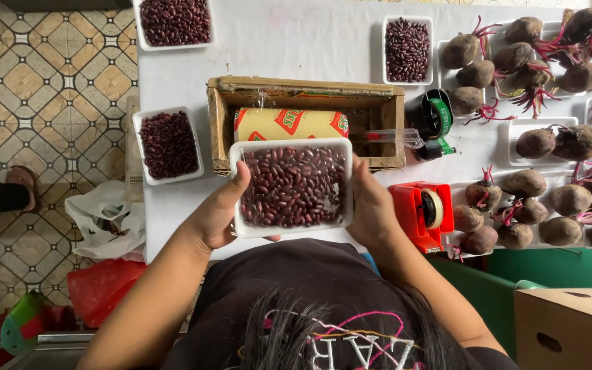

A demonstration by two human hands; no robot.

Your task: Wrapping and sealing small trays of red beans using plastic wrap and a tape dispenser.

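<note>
Between two hands (222, 214) (373, 211), one bean tray (292, 185), three others (168, 144)

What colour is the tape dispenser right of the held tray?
Red, with a roll of tape in it; the tape dispenser shows clearly in the head view.

Two white trays of red beans (168, 145) (175, 22) are set along the left edge of the white table (296, 48), a third (408, 49) at the far edge. A wooden box (306, 92) holding a film roll (289, 124) is placed mid-table. Beside it a green tape roll (437, 118) is seen, and a red tape dispenser (425, 212) near the front edge. Beetroots (549, 144) on trays are spread over the right side. A cardboard box (566, 325) is seen past the front right corner.
</note>
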